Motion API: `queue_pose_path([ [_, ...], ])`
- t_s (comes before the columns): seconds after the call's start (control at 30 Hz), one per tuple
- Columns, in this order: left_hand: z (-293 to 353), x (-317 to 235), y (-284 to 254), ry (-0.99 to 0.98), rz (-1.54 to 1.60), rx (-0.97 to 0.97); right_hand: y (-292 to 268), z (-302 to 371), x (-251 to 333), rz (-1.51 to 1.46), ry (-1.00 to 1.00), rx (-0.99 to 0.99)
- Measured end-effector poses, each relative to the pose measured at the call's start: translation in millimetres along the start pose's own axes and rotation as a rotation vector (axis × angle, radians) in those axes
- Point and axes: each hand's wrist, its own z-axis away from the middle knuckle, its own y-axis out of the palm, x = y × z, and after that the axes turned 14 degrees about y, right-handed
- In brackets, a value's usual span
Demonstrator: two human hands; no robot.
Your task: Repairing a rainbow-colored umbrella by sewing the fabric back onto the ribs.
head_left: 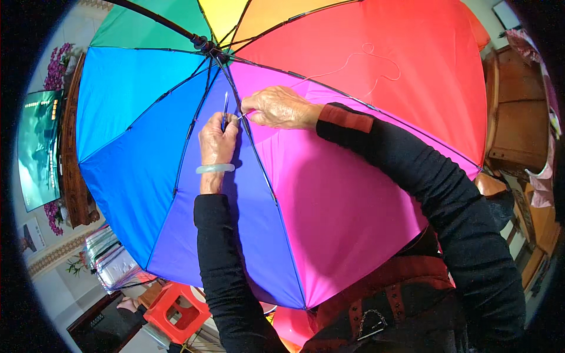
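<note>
At far left a screen (40,150) is seen, then a red stool (199,307) below. The rainbow umbrella (294,165) is spread, its inside showing, beneath both hands. A thin blue tool (226,101) is held upright in the left hand's (216,144) closed fingers. Beside a rib (254,144), the right hand (282,107) is pinched; what is gripped cannot be told. Thread (399,70) is looped across the red panel.

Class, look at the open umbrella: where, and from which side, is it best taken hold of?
Probably by the black shaft, coming from the picture's upper left. That slim bar leads away from the hub, where the ribs crowd together, so a grip there would avoid the left hand and the right hand.
</note>
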Motion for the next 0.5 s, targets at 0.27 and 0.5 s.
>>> queue_pose_path([
  [0.27, 0, 3, -8, 0.043, -0.134, 0.001, 1, -3, 0, 0.017, 0.047, 0.004],
  [0.5, 1, -3, -4, 0.023, -0.073, -0.018, 1, -1, 0, 0.009, 0.05, -0.006],
])
